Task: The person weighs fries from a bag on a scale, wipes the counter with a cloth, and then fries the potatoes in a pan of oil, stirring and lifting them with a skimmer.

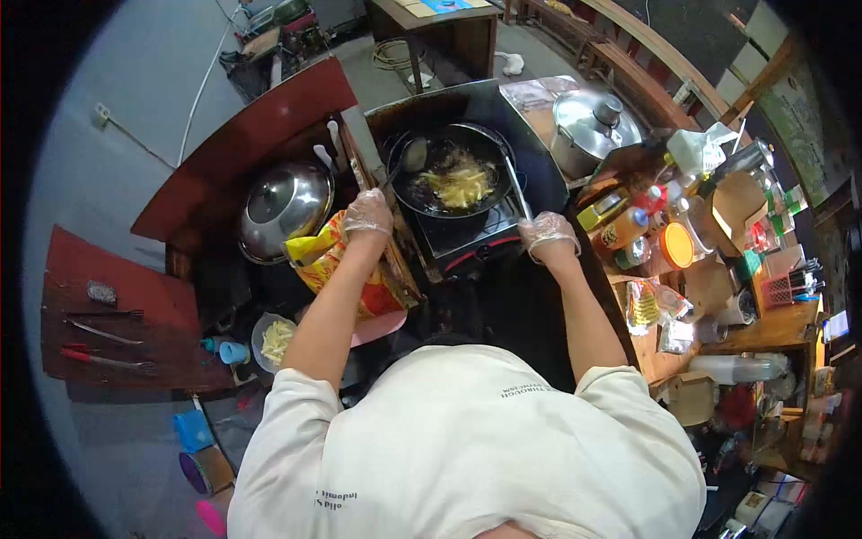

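A black wok (409,199) of bubbling oil sits on the stove, with pale yellow fries (462,186) frying in it. My left hand (368,214), in a clear plastic glove, is closed at the wok's left side around the handle of a dark round-headed ladle (415,154). The ladle's head is over the wok's left part. At the right, my gloved right hand (549,235) grips a long metal utensil handle (518,187). It reaches over the wok's right rim; I cannot make out its working end.
A domed metal lid (285,211) and a yellow-red bag (321,260) are left of the stove. Below them stands a bowl of raw cut fries (277,341). A lidded steel pot (596,126) stands back right. Bottles and an orange-lidded jar (676,245) crowd the right-hand counter.
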### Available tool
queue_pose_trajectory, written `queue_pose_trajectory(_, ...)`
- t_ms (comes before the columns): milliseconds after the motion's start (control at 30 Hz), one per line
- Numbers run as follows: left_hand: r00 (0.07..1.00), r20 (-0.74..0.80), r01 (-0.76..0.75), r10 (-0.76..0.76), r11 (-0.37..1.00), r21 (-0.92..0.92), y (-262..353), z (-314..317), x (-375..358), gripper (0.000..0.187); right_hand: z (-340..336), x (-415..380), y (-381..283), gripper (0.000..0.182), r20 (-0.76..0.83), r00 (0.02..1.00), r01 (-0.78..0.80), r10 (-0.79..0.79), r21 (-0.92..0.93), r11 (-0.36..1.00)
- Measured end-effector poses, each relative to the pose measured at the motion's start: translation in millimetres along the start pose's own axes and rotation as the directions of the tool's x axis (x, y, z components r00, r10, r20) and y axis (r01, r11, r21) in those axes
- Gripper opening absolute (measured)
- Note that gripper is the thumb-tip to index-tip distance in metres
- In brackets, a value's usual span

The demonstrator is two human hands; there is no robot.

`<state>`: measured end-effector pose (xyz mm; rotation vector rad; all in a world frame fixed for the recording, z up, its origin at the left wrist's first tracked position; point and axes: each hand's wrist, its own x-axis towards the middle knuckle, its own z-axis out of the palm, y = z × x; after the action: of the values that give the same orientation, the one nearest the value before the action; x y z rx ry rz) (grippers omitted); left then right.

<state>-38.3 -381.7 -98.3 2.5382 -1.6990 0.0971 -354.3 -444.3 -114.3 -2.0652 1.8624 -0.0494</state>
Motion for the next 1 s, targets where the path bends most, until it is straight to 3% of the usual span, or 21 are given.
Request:
queue_pose_trajectory(100, 0.990, 0.108, 0.085, -0.091, 0.995, 0.055, 9.0, -19.3, 3.2, 0.023, -3.3, -9.2, -1.2, 0.052, 0.052, 0.999, -0.015, 0.008, 0.125, 0.992)
queue_pose_trajectory(200, 0.968, 0.203, 0.151, -0.145, 0.988, -0.016, 13.2, -32.0, 10.8, 0.027, -8.3, -18.5, -3.6, 0.053, 0.065, 0.997, -0.046, 0.037, 0.141, 0.989)
queue_pose_trajectory(267, 0.911, 0.379, 0.207, -0.160, 0.974, -0.087, 5.2, -33.8, 19.3, 0.029, -10.8, -22.1, -2.5, 0.053, 0.100, 0.994, -0.052, 0.036, 0.154, 0.987)
queue_pose_trajectory(300, 0.901, 0.424, -0.124, 0.091, 0.991, 0.050, 1.6, -39.4, 18.8, 0.030, -11.7, -23.6, -1.1, 0.052, 0.134, 0.991, -0.047, 0.024, 0.166, 0.985)
queue_pose_trajectory(333, 0.899, 0.427, -0.131, 0.097, 0.990, 0.050, 0.4, -33.1, 21.1, 0.030, -12.1, -25.3, 0.6, 0.052, 0.134, 0.990, -0.054, 0.031, 0.169, 0.984)
queue_pose_trajectory(400, 0.827, 0.527, 0.334, -0.195, 0.925, -0.182, -2.0, -3.1, 29.5, 0.031, -13.0, -27.8, 2.8, 0.049, 0.144, 0.989, -0.046, 0.015, 0.208, 0.977)
queue_pose_trajectory(433, 0.827, 0.540, 0.296, -0.157, 0.938, -0.181, -1.0, 9.3, 31.7, 0.030, -14.5, -29.2, 2.7, 0.049, 0.144, 0.989, -0.049, 0.019, 0.210, 0.976)
queue_pose_trajectory(467, 0.827, 0.540, 0.292, -0.153, 0.939, -0.181, -0.5, 21.7, 33.0, 0.030, -16.5, -30.4, 2.1, 0.048, 0.164, 0.986, -0.075, 0.037, 0.229, 0.971)
queue_pose_trajectory(533, 0.847, 0.529, 0.091, -0.045, 0.994, -0.062, 12.2, 26.3, 26.8, 0.029, -18.7, -32.7, 3.7, 0.047, 0.181, 0.982, -0.105, 0.060, 0.247, 0.963)
queue_pose_trajectory(567, 0.900, 0.401, 0.291, -0.172, 0.922, -0.256, -1.3, 130.8, 58.1, 0.024, -19.1, -34.9, 5.5, 0.047, 0.158, 0.987, -0.075, 0.032, 0.278, 0.958)
queue_pose_trajectory(600, 0.900, 0.401, 0.287, -0.168, 0.922, -0.258, 1.2, 129.6, 56.7, 0.024, -19.6, -36.3, 7.0, 0.047, 0.135, 0.991, -0.046, 0.004, 0.308, 0.950)
queue_pose_trajectory(667, 0.930, 0.348, -0.052, 0.120, 0.979, -0.199, 9.2, 111.3, 44.1, 0.023, -18.6, -34.8, 9.3, 0.046, 0.130, 0.991, -0.044, 0.003, 0.312, 0.949)
queue_pose_trajectory(700, 0.873, 0.318, -0.444, 0.370, 0.873, 0.203, 15.3, 103.7, 38.7, 0.023, -17.1, -34.1, 10.3, 0.046, 0.127, 0.992, -0.038, -0.002, 0.316, 0.948)
queue_pose_trajectory(733, 0.873, 0.319, -0.444, 0.370, 0.874, 0.199, 20.8, 102.3, 38.3, 0.023, -14.9, -33.7, 11.1, 0.046, 0.128, 0.992, -0.039, -0.001, 0.312, 0.949)
queue_pose_trajectory(767, 0.948, 0.280, -0.124, 0.150, 0.986, -0.110, 26.6, 98.4, 38.7, 0.023, -12.4, -33.4, 11.6, 0.047, 0.103, 0.995, -0.041, 0.009, 0.309, 0.950)
queue_pose_trajectory(800, 0.945, 0.316, 0.213, -0.083, 0.890, -0.404, 29.2, 97.4, 39.5, 0.023, -12.0, -33.3, 10.9, 0.048, 0.077, 0.997, -0.042, 0.020, 0.307, 0.951)
queue_pose_trajectory(833, 0.945, 0.316, 0.215, -0.084, 0.889, -0.405, 25.6, 95.1, 38.9, 0.023, -12.2, -32.9, 9.5, 0.048, 0.077, 0.997, -0.041, 0.019, 0.306, 0.951)
queue_pose_trajectory(867, 0.973, 0.192, -0.088, 0.128, 0.975, -0.202, 17.5, 92.1, 37.1, 0.023, -12.4, -33.1, 7.2, 0.049, 0.060, 0.997, -0.054, 0.038, 0.287, 0.957)
queue_pose_trajectory(900, 0.925, 0.121, -0.367, 0.360, 0.929, 0.045, 12.5, 87.9, 33.9, 0.024, -12.2, -33.4, 6.0, 0.051, 0.043, 0.997, -0.067, 0.058, 0.269, 0.961)
queue_pose_trajectory(933, 0.925, 0.123, -0.368, 0.360, 0.929, 0.046, 12.8, 78.2, 29.6, 0.024, -9.4, -32.5, 6.9, 0.051, 0.044, 0.997, -0.068, 0.059, 0.269, 0.961)
queue_pose_trajectory(1000, 0.988, 0.136, -0.041, 0.080, 0.962, -0.272, 15.5, 51.8, 20.6, 0.025, -2.7, -29.4, 11.1, 0.053, -0.006, 0.999, -0.043, 0.046, 0.276, 0.960)
